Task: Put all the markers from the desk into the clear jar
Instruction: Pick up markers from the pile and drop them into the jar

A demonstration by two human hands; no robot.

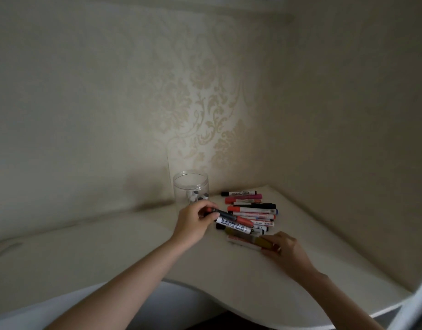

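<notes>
A clear jar (191,186) stands upright near the wall at the back of the desk, with a few markers lying in its bottom. To its right lies a pile of several markers (251,209) in red, pink, black and white. My left hand (193,222) grips two markers (231,220) just in front of the jar, a dark one with a red end and a white whiteboard marker. My right hand (282,248) rests at the near edge of the pile, fingers closed on a yellowish marker (255,241).
The cream desk (110,253) has a curved front edge and fits into a corner between two wallpapered walls (205,103). The right wall runs close behind the marker pile.
</notes>
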